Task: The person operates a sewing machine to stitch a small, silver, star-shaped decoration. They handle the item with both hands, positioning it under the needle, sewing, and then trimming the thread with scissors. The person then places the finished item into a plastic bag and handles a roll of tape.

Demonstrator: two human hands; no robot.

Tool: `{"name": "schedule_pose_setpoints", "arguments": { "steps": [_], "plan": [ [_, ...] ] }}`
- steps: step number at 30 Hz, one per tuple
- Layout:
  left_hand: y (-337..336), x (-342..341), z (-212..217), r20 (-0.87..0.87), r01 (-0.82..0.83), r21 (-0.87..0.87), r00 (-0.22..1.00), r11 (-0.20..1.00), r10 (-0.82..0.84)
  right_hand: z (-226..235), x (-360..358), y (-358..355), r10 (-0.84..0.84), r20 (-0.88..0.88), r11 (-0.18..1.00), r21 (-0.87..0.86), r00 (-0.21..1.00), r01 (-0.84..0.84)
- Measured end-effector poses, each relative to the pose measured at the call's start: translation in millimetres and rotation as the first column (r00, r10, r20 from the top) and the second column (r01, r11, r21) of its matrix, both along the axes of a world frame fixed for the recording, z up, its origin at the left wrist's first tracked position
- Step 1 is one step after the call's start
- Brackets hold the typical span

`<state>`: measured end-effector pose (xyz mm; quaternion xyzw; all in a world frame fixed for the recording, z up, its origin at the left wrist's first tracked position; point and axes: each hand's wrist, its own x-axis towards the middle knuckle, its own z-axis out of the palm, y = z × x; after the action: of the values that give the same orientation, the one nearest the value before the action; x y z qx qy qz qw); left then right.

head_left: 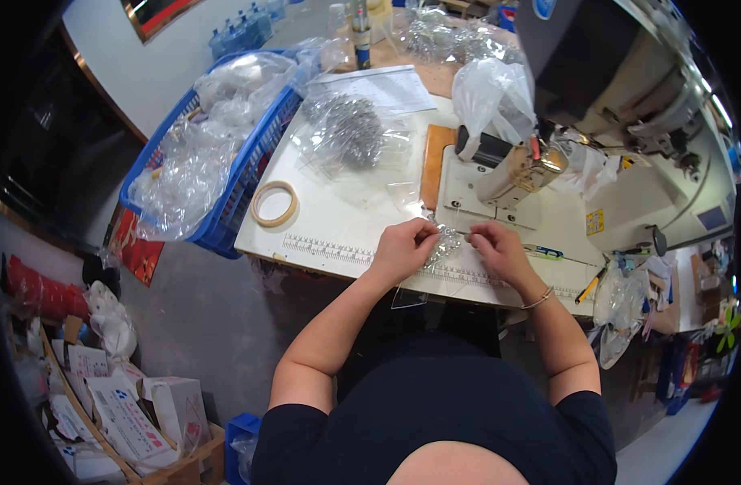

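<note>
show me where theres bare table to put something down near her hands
Bare patch: between the tape ring and the left hand, above the printed ruler strip. Crowded: the clear bags with silver pieces behind it, the sewing machine beyond the right hand.

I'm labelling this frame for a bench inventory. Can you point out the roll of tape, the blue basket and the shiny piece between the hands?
roll of tape [258, 212]: head view, on its left rim.
blue basket [242, 174]: head view, on its right wall.
shiny piece [446, 242]: head view, on its middle.
</note>
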<state>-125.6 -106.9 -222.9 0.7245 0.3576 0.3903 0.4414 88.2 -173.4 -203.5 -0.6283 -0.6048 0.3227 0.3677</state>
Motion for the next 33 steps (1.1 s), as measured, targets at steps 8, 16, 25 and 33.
{"name": "schedule_pose_setpoints", "arguments": {
  "steps": [8,16,25,33],
  "plan": [
    [0,-14,-2,0.550,0.188,-0.587,0.807,0.788,0.217,11,-30,11,-0.135,-0.821,0.987,-0.163,0.555,-0.001],
    [-26,-7,9,0.832,0.667,-0.544,0.350,0.510,0.429,40,-91,-7,0.020,0.034,0.851,0.523,0.999,-0.035],
    [-46,-5,51,0.708,0.548,-0.698,0.437,0.460,0.554,49,-93,-17,0.104,0.220,0.792,0.572,0.970,-0.214],
    [-55,-1,44,0.760,0.279,-0.611,0.469,0.741,0.450,59,-100,-15,-0.036,0.126,0.760,0.648,0.991,-0.055]
  ]
}}
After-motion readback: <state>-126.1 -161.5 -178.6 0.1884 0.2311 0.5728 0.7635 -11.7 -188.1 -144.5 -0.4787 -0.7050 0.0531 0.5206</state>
